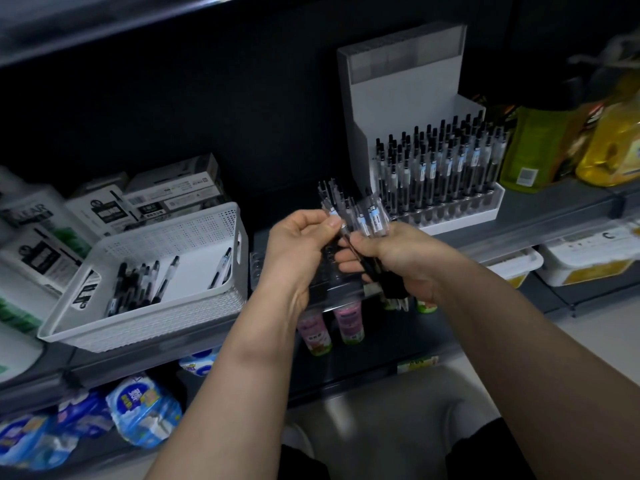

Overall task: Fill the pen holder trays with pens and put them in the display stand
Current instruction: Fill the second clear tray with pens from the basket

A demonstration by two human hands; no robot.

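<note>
While both hands meet above a dark grey metal shelf point(540, 216), the right hand point(398, 258) grips a bundle of clear-barrelled pens with black clickers point(372, 216), fingers curled tightly round the lower barrels, clickers pointing up. The left hand point(298, 247) pinches a single clear pen point(346, 235) between thumb and fingertips at the left edge of that bundle, its other fingers curled in. Directly beneath the hands lies a clear plastic pen holder tray point(257, 268), mostly hidden by them; whether any pens stand in it cannot be told. Far right of the hands, a white display stand with a tall back panel point(398, 81) sits on the same shelf, its front filled with rows of upright pens point(440, 168). To the left, a white perforated plastic basket point(166, 233) holds loose black-and-clear pens point(138, 285) lying on its floor. Black-and-white cardboard pen boxes point(166, 192) are stacked behind it. Yellow and green bottles point(616, 140) stand at the far right, and pink-capped small bottles point(346, 323) and blue packets point(145, 414) fill the lower shelves nearby.
</note>
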